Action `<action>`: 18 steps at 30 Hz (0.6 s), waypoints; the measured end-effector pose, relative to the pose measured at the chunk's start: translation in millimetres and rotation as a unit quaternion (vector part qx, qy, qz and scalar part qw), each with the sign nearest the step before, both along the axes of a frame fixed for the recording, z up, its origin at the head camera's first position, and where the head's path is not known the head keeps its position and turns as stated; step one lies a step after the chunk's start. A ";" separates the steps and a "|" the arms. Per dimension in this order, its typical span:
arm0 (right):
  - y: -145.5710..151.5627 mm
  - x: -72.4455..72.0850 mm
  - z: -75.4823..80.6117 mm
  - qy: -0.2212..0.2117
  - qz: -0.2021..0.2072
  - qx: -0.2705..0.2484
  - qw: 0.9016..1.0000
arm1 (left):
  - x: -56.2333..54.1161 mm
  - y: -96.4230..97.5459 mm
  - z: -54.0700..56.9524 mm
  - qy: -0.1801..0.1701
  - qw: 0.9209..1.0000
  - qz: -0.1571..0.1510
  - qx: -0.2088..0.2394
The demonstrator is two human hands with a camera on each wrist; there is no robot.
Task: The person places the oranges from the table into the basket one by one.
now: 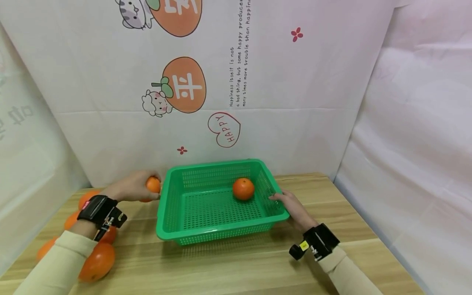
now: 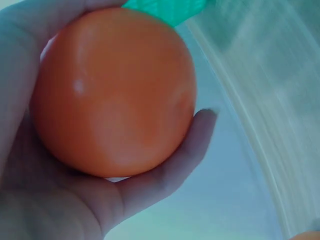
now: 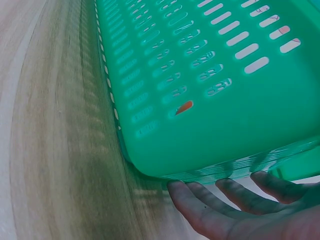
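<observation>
My left hand grips an orange just left of the green plastic basket. In the left wrist view, its thumb and fingers curve round the fruit, and a bit of the basket shows behind. My right hand holds the basket at its right side, thumb over the rim. From the right wrist view, the other fingertips lie against the outside of the perforated wall. Inside the basket, toward its right end, sits one orange.
Several more oranges lie on the wooden table at the left, partly hidden under my left forearm. A printed white cloth hangs behind the table, with more cloth along the right side.
</observation>
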State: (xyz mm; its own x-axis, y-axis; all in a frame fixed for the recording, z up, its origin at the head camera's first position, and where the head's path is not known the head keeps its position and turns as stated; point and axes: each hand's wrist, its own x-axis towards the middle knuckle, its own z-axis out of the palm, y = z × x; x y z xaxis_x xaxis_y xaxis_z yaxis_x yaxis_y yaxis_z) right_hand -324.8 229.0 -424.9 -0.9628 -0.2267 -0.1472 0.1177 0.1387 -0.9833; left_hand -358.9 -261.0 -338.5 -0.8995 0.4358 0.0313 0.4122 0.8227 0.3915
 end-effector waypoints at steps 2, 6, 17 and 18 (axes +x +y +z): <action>0.2 0.0 1.3 0.004 0.006 0.000 1.000 | 2.6 0.4 0.8 0.008 1.000 -0.001 0.008; 0.6 0.5 3.7 0.004 0.007 -0.003 1.000 | 8.2 1.5 3.2 0.021 1.000 -0.004 0.019; -0.1 2.5 2.9 0.000 0.008 0.000 1.000 | 16.3 3.3 11.9 0.059 0.997 -0.005 0.042; -0.2 2.7 2.6 0.002 0.010 0.000 1.000 | 17.0 4.5 12.7 0.061 0.997 -0.004 0.044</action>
State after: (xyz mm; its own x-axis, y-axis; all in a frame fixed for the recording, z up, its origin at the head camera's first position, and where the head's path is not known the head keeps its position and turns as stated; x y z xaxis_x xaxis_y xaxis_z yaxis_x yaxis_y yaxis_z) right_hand -322.1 228.8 -422.3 -0.9584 -0.2468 -0.1431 0.1107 0.1407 -0.9839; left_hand -341.9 -256.6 -325.9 -0.8827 0.4344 0.1791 0.4685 0.7839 0.4075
